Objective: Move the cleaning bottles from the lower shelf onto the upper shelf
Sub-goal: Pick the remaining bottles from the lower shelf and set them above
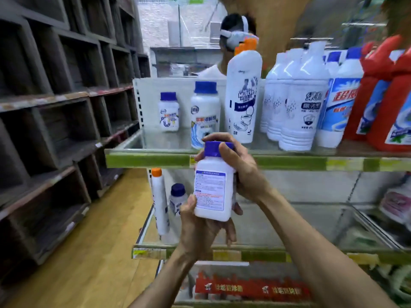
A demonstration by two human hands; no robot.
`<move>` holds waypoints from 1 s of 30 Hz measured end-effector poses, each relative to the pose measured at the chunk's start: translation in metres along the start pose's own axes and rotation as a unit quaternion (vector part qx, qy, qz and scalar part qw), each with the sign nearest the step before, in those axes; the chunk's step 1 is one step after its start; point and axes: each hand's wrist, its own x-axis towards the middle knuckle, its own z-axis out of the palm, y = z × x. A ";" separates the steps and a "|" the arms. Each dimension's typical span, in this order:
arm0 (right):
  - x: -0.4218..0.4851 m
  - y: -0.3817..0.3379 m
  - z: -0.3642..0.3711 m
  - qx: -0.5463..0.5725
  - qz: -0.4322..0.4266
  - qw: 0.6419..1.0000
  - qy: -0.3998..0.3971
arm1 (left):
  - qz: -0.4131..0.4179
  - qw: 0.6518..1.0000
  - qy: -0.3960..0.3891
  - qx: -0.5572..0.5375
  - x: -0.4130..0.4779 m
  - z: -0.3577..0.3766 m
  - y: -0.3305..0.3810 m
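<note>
I hold a white bottle with a blue cap in both hands, in front of the upper shelf's green edge. My left hand cups its base and my right hand grips the cap and upper side. On the upper shelf stand two similar blue-capped bottles, a tall white orange-capped bottle, and rows of white and red bottles. The lower shelf holds a slim orange-capped bottle and a small blue-capped bottle at its left end.
Dark wooden cubby shelving lines the left of the aisle over a yellow wood floor. A person wearing a headset stands behind the shelving unit. Packaged goods lie at the lower shelf's right end; red boxes sit below.
</note>
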 end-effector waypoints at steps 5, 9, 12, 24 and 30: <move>0.044 -0.053 0.016 0.027 0.018 0.999 -0.021 | 0.019 0.999 0.034 -0.008 0.034 0.034 0.050; 0.058 -0.063 0.018 0.020 0.004 1.000 -0.012 | 0.025 0.997 0.063 0.034 0.042 0.034 0.068; 0.063 -0.067 0.025 -0.083 -0.028 0.994 0.058 | 0.041 0.980 0.164 0.106 0.044 0.028 0.073; 0.086 -0.090 0.050 -0.283 -0.072 0.955 0.049 | 0.139 0.951 0.207 0.183 0.053 0.032 0.096; 0.096 -0.090 0.046 -0.074 0.004 0.997 -0.029 | 0.009 0.990 0.129 -0.054 0.051 0.039 0.111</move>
